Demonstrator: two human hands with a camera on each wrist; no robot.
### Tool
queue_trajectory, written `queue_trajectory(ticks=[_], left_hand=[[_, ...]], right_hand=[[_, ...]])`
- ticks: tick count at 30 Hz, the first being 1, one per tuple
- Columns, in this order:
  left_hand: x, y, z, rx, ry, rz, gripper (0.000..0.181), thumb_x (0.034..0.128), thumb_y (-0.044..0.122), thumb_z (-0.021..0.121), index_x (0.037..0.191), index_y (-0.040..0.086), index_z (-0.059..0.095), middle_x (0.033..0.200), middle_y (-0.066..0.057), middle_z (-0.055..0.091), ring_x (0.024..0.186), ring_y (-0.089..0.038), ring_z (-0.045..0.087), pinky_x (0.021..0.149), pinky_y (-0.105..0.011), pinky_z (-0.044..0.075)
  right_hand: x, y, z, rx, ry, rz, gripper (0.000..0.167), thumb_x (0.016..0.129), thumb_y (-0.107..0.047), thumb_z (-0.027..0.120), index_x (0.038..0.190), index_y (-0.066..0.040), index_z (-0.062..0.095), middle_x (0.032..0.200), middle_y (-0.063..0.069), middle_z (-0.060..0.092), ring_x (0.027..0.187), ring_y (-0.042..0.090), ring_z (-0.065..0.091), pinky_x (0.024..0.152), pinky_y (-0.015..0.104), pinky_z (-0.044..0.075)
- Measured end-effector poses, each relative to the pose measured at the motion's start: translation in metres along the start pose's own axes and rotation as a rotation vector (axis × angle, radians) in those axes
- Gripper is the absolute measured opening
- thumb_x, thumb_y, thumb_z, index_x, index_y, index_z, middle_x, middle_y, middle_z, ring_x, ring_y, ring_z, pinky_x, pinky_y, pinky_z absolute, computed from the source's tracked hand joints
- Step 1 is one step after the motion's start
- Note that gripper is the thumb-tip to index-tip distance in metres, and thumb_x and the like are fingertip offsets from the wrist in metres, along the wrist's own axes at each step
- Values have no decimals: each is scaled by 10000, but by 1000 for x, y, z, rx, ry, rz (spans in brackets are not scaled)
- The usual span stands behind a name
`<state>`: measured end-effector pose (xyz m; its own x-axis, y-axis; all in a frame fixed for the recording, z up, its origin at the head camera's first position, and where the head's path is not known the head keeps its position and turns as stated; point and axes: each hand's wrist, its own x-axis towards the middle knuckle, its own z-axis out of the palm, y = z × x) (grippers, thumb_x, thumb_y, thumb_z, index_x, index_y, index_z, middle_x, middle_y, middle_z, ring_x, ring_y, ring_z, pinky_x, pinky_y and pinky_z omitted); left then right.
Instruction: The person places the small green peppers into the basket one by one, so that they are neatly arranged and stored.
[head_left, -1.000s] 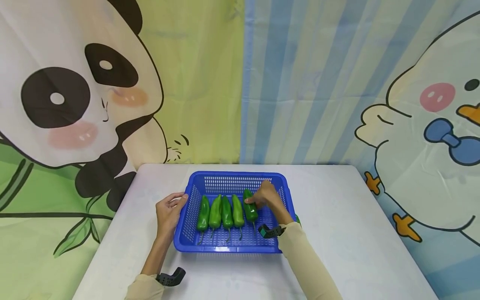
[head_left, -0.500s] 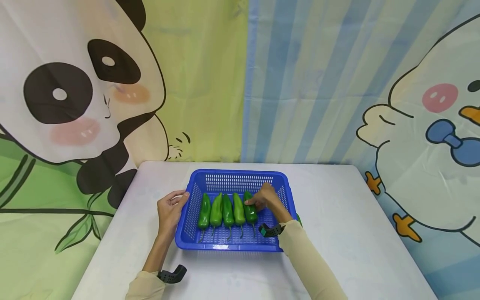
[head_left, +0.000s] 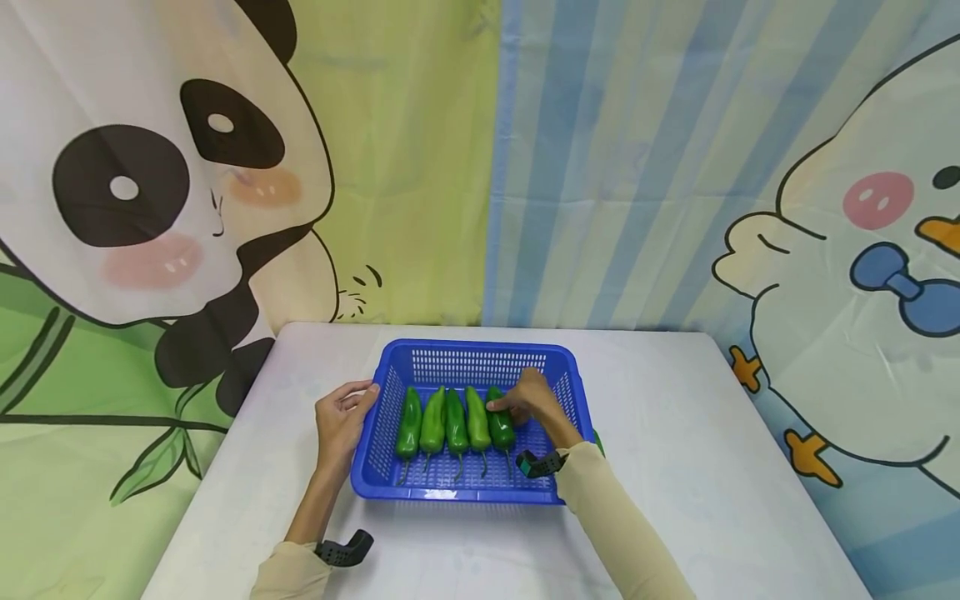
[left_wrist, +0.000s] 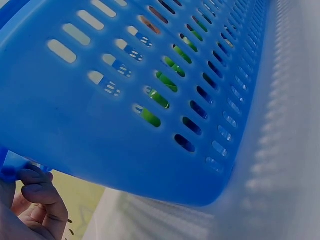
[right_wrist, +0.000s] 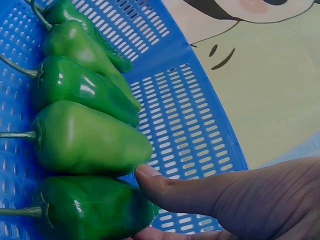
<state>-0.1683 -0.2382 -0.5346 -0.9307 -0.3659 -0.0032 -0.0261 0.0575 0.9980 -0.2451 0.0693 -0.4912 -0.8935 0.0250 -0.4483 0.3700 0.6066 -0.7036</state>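
A blue plastic basket point(head_left: 457, 493) with slotted walls holds several green peppers point(head_left: 455, 425) lying side by side, stems towards me. My left hand point(head_left: 341, 425) grips the basket's left rim; in the left wrist view its curled fingers point(left_wrist: 45, 197) are at the edge of the blue wall. Inside the basket my right hand point(head_left: 531, 393) pinches the rightmost dark green pepper point(head_left: 501, 427) near its tip. The right wrist view shows the thumb point(right_wrist: 165, 189) over that pepper point(right_wrist: 90, 207), close to the lighter pepper point(right_wrist: 92, 139) beside it. The other right fingers are mostly hidden.
The basket stands on a white-covered table point(head_left: 660, 417). A bit of something green point(head_left: 597, 442) shows outside the basket's right side, mostly hidden by the right sleeve. Behind the table hangs a cartoon-printed cloth point(head_left: 420, 167).
The rightmost pepper, held by my right hand, has shifted slightly left, closer to its neighbour. My left hand stays on the rim. The head view has shifted a little.
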Motion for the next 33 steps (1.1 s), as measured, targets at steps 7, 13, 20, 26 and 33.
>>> queue_trajectory(ticks=[7,13,20,26,33], left_hand=[[-1,1,-2,-4,0,3,362,1037,269,780,1255,-19,760,840,37,811,691,-74,763,637,-219,645],[0,0,-2,-9,-9,-4,379,1037,276,779,1265,-26,753,832,44,810,682,-71,758,631,-217,643],[1,-1,-1,-13,-7,-11,375,1034,273,784,1266,-20,756,825,43,805,680,-72,753,630,-215,641],[2,-2,0,-8,-5,-7,361,1036,269,780,1266,-9,760,851,14,814,687,-70,755,636,-213,642],[1,-1,0,9,2,5,361,1040,274,775,1253,-18,762,810,82,797,681,-55,749,635,-204,638]], right_hand=[[-7,-3,3,-64,56,-48,637,811,-155,991,1220,150,609,1049,295,740,806,368,814,743,415,698],[-8,-3,3,-147,101,-45,584,797,-207,1007,1127,114,649,905,220,744,742,326,799,701,390,688],[-8,-3,0,-91,70,-33,604,818,-176,988,1192,139,632,1022,273,759,809,367,825,740,415,699],[-10,-5,-8,-120,77,-70,616,815,-176,991,1201,147,635,980,304,773,809,414,822,730,459,699],[-16,-8,-17,-185,108,-104,657,799,-219,1006,1199,156,644,868,289,787,766,386,823,740,455,699]])
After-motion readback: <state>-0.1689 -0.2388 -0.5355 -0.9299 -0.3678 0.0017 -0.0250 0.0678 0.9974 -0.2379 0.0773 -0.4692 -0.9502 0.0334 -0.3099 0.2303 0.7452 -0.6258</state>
